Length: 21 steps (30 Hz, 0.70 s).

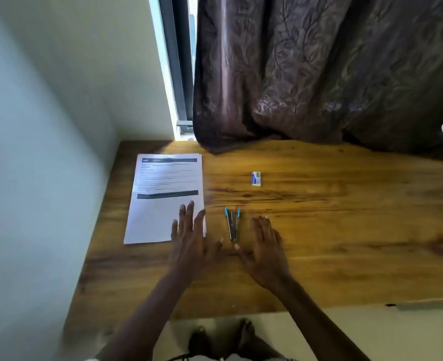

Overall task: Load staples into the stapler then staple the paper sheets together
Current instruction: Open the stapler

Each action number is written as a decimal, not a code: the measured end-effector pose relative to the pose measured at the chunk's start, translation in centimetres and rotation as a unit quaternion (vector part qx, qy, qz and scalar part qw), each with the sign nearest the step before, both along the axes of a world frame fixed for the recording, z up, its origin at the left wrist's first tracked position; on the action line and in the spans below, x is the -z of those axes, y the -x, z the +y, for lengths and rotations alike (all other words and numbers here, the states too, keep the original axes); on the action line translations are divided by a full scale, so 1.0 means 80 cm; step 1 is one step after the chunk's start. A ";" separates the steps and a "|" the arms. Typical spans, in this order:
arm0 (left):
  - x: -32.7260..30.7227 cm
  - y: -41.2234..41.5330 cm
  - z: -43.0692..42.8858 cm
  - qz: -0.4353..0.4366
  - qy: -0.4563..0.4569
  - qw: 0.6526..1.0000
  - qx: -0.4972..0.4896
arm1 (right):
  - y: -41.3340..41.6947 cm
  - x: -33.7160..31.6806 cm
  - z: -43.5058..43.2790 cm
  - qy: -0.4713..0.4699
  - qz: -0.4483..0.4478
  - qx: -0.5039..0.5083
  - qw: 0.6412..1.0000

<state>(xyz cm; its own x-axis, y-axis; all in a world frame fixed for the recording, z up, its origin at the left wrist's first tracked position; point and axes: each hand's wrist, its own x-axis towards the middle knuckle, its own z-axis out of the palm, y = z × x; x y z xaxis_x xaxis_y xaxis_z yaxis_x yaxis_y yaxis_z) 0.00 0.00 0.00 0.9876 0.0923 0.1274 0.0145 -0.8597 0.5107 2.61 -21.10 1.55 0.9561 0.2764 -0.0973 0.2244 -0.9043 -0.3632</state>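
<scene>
Head view — paper sheets (158,212) and staple box (256,178) — lettering blurred.

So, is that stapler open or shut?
Open: the stapler lies on the table, its two blue-tipped arms spread apart in a V.

Soft daylight from the window (176,74), glare on the paper sheets (163,194), perhaps slight blur, wide-angle edge distortion.

Stapler (232,224) on table (345,230), paper (163,199) left, staple box (256,178) behind.
</scene>
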 end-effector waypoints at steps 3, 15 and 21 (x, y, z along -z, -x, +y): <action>0.011 -0.016 0.005 0.049 -0.054 0.997 0.005 | -0.017 0.006 0.003 0.004 -0.013 0.029 0.999; 0.025 -0.022 0.004 0.074 -0.110 0.991 -0.009 | -0.102 -0.016 0.039 0.046 0.091 -0.053 0.993; 0.024 -0.024 0.004 0.074 -0.105 0.991 -0.019 | -0.111 -0.022 0.053 0.033 0.109 -0.039 0.993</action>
<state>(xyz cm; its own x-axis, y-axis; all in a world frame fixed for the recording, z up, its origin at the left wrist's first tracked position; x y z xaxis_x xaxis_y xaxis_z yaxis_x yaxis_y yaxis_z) 1.93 0.31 -1.95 0.9932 0.1163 0.0018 0.1100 -0.9445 0.3094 11.52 -16.82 3.29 0.8863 0.3340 -0.3208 0.2163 -0.9110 -0.3511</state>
